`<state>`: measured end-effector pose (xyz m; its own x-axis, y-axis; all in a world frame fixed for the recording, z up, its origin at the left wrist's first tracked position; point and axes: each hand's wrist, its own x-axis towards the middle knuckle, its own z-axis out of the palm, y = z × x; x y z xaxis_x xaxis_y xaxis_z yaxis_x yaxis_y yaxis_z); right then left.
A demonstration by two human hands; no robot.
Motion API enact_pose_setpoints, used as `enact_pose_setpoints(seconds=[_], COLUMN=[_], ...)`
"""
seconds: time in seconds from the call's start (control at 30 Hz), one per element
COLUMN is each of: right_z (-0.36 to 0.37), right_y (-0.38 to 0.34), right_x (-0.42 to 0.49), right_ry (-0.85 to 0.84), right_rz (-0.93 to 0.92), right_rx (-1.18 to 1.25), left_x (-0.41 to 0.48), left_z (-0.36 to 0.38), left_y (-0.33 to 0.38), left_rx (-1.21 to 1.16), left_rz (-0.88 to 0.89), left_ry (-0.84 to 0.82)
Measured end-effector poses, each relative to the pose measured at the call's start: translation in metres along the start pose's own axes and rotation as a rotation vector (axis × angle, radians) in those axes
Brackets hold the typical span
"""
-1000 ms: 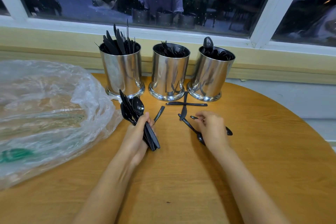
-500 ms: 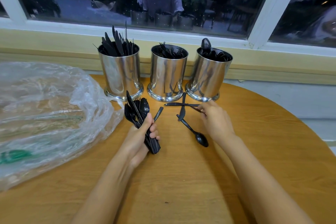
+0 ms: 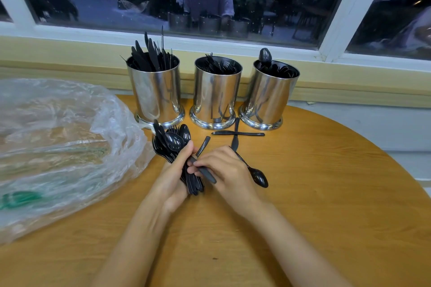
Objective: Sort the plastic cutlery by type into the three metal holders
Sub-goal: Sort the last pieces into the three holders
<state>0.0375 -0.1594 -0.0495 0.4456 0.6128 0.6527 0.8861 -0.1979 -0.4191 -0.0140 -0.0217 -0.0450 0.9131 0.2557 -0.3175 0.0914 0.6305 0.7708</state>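
Note:
Three shiny metal holders stand by the window sill: the left holder (image 3: 155,91) has black knives, the middle holder (image 3: 215,93) forks, the right holder (image 3: 270,95) spoons. My left hand (image 3: 173,170) grips a bundle of black cutlery (image 3: 172,144), spoons and forks fanning upward. My right hand (image 3: 228,168) pinches the handle of one black piece (image 3: 205,172) against that bundle. On the table lie a loose spoon (image 3: 257,177) beside my right hand, two knives (image 3: 238,133) crossed in front of the holders, and another handle (image 3: 203,144) behind my fingers.
A large crumpled clear plastic bag (image 3: 58,144) covers the table's left side. The round wooden table (image 3: 326,193) curves away at the right. A window with a reflection of a person fills the back wall behind the holders.
My right hand left the loose cutlery near the holders and came left to my left hand, carrying one black piece to the bundle. The left hand stayed about where it was.

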Motion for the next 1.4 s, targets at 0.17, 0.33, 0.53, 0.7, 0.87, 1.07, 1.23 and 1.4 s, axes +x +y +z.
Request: enact_pose_setpoints(seconds=[0.17,0.33,0.53,0.7,0.87,1.07,1.23,1.4], right_z=[-0.021,-0.036,-0.031,-0.032,-0.04,-0.044,-0.037,-0.022], right_y=[0.017,0.034,0.033,0.031,0.028,0.016,-0.003,-0.012], right_x=[-0.004,-0.002,-0.002,0.005,0.011,0.02,0.022,0.021], right_ry=[0.046,-0.233,-0.265,-0.435,-0.461,0.107,0.112,0.078], right_rz=[0.316,0.719,0.739,0.703,0.557,0.409,0.614,0.777], right_rx=[-0.191,-0.482,-0.543,-0.51,-0.53,-0.256,0.363,0.643], left_x=[0.003,0.001,0.002,0.001,0.002,0.002,0.001,0.002], left_z=[-0.002,0.0,-0.001,0.0,-0.004,-0.002,-0.003,-0.003], left_y=[0.001,0.0,0.0,0.0,0.001,0.001,0.001,-0.001], left_rx=[-0.071,-0.033,-0.156,-0.141,-0.097,-0.092,-0.084,-0.03], left_rz=[0.014,0.016,-0.017,-0.001,0.035,0.055,0.073,0.118], left_ry=[0.016,0.005,-0.026,0.026,-0.003,-0.012,-0.034,0.004])
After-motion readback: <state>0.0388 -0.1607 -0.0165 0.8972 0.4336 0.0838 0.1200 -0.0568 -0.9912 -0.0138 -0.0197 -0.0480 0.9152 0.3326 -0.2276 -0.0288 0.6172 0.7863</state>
